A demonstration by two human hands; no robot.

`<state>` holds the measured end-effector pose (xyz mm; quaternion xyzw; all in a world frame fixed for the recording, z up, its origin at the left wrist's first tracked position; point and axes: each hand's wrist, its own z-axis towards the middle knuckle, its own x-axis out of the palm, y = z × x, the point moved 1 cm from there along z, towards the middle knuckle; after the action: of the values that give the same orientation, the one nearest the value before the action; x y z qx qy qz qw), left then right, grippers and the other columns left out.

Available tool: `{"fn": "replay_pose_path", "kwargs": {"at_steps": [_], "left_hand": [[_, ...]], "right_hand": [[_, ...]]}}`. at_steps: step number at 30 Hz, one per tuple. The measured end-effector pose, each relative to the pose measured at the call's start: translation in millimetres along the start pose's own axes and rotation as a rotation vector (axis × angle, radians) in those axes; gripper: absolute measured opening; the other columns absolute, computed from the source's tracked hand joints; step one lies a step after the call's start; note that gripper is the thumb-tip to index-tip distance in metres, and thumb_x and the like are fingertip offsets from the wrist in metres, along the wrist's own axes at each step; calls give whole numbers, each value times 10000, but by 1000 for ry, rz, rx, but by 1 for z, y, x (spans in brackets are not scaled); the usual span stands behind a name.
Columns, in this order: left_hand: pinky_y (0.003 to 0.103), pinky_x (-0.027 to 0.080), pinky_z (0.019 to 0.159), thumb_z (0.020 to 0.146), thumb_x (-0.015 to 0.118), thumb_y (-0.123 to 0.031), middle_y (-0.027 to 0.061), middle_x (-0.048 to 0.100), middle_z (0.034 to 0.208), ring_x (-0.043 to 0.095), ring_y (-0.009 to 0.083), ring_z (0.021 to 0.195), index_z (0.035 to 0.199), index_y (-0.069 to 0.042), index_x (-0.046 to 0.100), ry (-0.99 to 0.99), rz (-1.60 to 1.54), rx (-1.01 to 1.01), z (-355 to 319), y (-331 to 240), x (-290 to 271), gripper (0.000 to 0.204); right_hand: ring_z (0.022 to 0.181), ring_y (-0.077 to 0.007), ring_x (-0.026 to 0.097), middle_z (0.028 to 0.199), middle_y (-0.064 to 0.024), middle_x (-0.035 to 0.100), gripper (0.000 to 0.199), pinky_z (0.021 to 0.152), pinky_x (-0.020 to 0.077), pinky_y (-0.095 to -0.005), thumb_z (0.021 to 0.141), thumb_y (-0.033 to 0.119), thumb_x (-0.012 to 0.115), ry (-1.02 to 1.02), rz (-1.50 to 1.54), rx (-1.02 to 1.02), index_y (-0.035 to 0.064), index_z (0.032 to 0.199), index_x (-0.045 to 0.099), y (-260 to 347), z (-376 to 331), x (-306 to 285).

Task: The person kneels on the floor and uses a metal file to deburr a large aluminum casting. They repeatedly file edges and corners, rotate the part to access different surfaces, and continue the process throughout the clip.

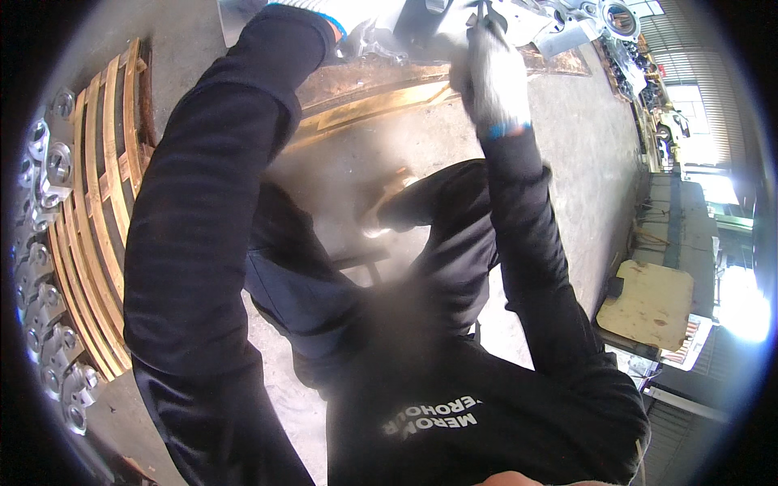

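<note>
My right hand point(496, 81), in a white work glove with a blue cuff, is at the upper right, over silvery metal parts. Its fingers are closed round a dark, slim tool point(484, 14), whose kind I cannot make out. At the top edge, my left arm ends in a blue glove cuff point(336, 26); the fingers of that hand do not show. Beyond both wrists lie shiny metal castings point(377, 42), glaring in strong light and partly cut off by the frame. They rest on a wooden pallet point(365, 113).
Another wooden pallet point(101, 211) lies at the left, beside rows of metal castings point(57, 324). A round flanged casting point(620, 18) sits at the upper right. Farther right is a tan board or seat point(648, 304). My bent legs are below, on a concrete floor point(579, 162).
</note>
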<state>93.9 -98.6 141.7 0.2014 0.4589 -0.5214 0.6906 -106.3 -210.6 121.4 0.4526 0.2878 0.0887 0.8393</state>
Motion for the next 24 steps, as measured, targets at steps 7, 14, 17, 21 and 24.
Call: {"fn": "replay_pose_path", "kwargs": {"at_steps": [7, 14, 17, 21, 24], "left_hand": [[460, 573, 726, 1047, 431, -550, 166, 734, 905, 715, 340, 799, 1031, -100, 761, -2, -2, 18, 1, -2, 3, 559], [457, 573, 736, 1046, 432, -555, 162, 737, 919, 715, 333, 809, 1049, -103, 759, 9, -18, 26, 3, -6, 1, 558], [456, 574, 740, 1045, 432, -556, 160, 738, 924, 716, 330, 813, 1057, -104, 759, 18, -18, 29, 7, -6, -1, 558], [454, 574, 746, 1045, 433, -559, 158, 739, 932, 716, 325, 818, 1067, -106, 758, 30, -23, 22, 12, -6, 1, 558], [453, 574, 751, 1044, 433, -561, 156, 740, 937, 716, 322, 822, 1075, -107, 757, 27, -19, 31, 13, -8, 4, 558]], "right_hand": [[688, -136, 576, 902, -64, 613, 132, 666, 535, -287, 1011, 106, 576, -23, -418, -372, 16, 1097, 622, -7, -14, 25], [663, -290, 600, 787, -117, 615, 256, 563, 486, -371, 859, 30, 630, 3, 214, 306, 56, 1113, 658, 5, 1, 4], [651, -263, 608, 829, -114, 634, 256, 562, 503, -355, 896, 35, 620, 66, -122, -108, 21, 1151, 642, 2, 6, 6], [556, -126, 542, 866, -54, 618, 117, 490, 461, -279, 982, 60, 565, 39, 187, 268, 21, 1071, 630, -12, 7, 18], [529, -98, 508, 884, -32, 612, 98, 474, 434, -256, 1008, 83, 529, 69, 237, -36, 42, 1031, 616, 2, 3, 18]]}}
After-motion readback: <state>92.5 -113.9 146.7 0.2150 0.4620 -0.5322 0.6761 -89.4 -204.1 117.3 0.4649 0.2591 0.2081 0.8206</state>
